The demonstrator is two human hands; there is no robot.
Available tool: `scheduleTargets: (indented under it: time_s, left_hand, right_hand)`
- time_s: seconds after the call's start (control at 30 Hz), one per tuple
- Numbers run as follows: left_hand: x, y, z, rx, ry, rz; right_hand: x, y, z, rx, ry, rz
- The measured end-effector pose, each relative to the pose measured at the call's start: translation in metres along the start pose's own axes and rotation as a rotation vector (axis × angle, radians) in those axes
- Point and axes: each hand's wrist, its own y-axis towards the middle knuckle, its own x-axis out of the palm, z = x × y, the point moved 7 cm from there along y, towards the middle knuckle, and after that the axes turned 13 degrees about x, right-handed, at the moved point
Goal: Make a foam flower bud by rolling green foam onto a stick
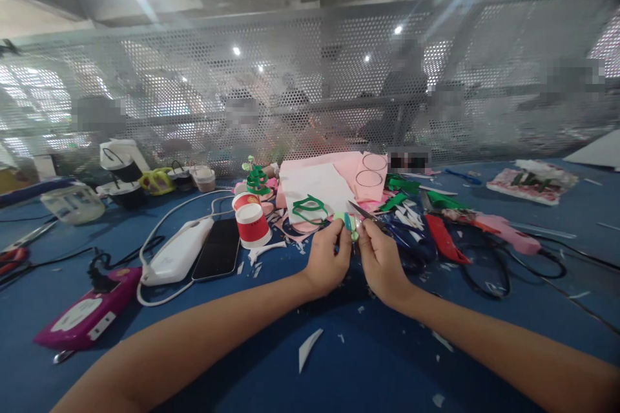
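Observation:
My left hand point(329, 256) and my right hand point(386, 263) meet at the middle of the blue table, fingertips pinched. Between them is a small green craft piece point(353, 225), light green with a darker teal strip. Both hands grip it; its exact shape is too small to make out. Just behind my right hand a scissor blade point(362, 209) points up and left, its handles lying among scraps. Beyond my hands is a white sheet point(314, 183) bearing a dark green strip loop point(310, 209), partly over pink sheets point(371, 174) with drawn circles.
To the left are red-and-white paper cups point(253, 227), a black phone point(217, 249), a white power bank point(178, 251) and a purple power strip point(90, 309). A pink glue gun point(508, 234) with a black cord lies right. A perforated metal screen point(310, 90) stands behind.

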Motion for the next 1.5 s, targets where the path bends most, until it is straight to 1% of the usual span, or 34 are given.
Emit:
scheduleTargets:
  time_s: [0.2,0.37,0.47,0.53,0.6,0.67,0.73,0.8,0.87,0.93,1.0,1.1,1.23,1.3,1.43,1.5]
  left_hand:
    - [0.0,0.001,-0.002,-0.01,-0.04,0.005]
    - [0.003,0.001,-0.008,-0.051,-0.146,0.01]
    - [0.006,0.001,-0.011,-0.076,-0.208,-0.018]
    - [0.009,0.001,-0.011,-0.083,-0.211,-0.055]
    - [0.01,0.001,-0.01,-0.081,-0.19,-0.071]
    - [0.008,0.001,-0.01,-0.071,-0.161,-0.065]
    - [0.007,0.002,-0.01,-0.052,-0.121,-0.076]
    - [0.006,0.003,-0.012,0.001,-0.07,-0.131]
    - [0.004,0.004,-0.012,0.094,-0.011,-0.19]
    - [-0.002,0.006,-0.016,0.158,0.083,-0.193]
    - [-0.008,0.008,-0.02,0.179,0.144,-0.167]
    - [-0.013,0.009,-0.022,0.189,0.172,-0.114]
    - [-0.013,0.009,-0.017,0.225,0.168,-0.089]
    - [-0.013,0.009,-0.015,0.247,0.163,-0.08]
    - [-0.013,0.01,-0.015,0.277,0.199,-0.081]
    - [-0.013,0.01,-0.015,0.293,0.239,-0.073]
  right_hand:
    - [0.0,0.001,0.001,0.028,0.022,-0.013]
    - [-0.002,0.004,0.001,0.015,-0.019,-0.011]
    - [-0.004,0.006,0.0,-0.035,-0.067,-0.017]
    - [-0.004,0.007,0.0,-0.062,-0.09,-0.039]
    - [-0.002,0.008,0.003,-0.055,-0.08,-0.073]
    - [0.0,0.009,0.008,-0.009,-0.013,-0.121]
    - [0.002,0.011,0.017,0.077,0.126,-0.172]
    - [0.004,0.013,0.028,0.208,0.303,-0.202]
    - [0.007,0.014,0.04,0.354,0.439,-0.231]
    - [0.01,0.014,0.048,0.462,0.5,-0.259]
    - [0.011,0.015,0.051,0.503,0.518,-0.28]
    - [0.01,0.015,0.052,0.496,0.539,-0.286]
    - [0.012,0.016,0.056,0.489,0.595,-0.285]
    - [0.013,0.016,0.056,0.471,0.632,-0.304]
    - [0.016,0.017,0.045,0.404,0.636,-0.372]
    - [0.016,0.017,0.038,0.397,0.628,-0.401]
